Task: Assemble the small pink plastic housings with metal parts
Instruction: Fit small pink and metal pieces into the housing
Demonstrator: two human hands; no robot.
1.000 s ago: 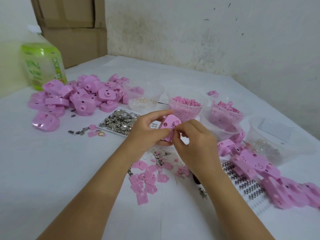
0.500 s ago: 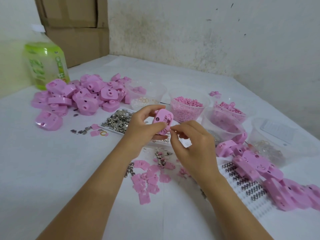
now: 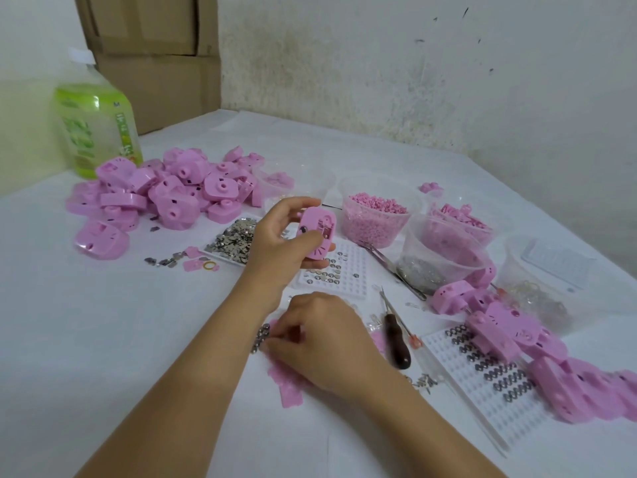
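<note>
A clear plastic tub [image 3: 372,232] is filled with pink pellets [image 3: 375,201]. The clear round tub [image 3: 448,243] beside it has grey metal bits [image 3: 418,270] at its bottom. A flat white tray [image 3: 220,256] holds heaped silver metal pieces [image 3: 234,238]. The left hand [image 3: 279,243] is raised above the white table [image 3: 103,339], thumb and fingers clamped on a small pink plastic housing [image 3: 317,232]. The right hand [image 3: 320,343] lies palm-down over flat pink plastic pieces [image 3: 289,391], its fingers curled. Whether they pinch anything cannot be told.

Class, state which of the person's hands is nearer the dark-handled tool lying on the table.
Right. The right hand lies just left of the dark-handled tool; the left hand, gripping a pink housing, is raised farther back and left.
</note>
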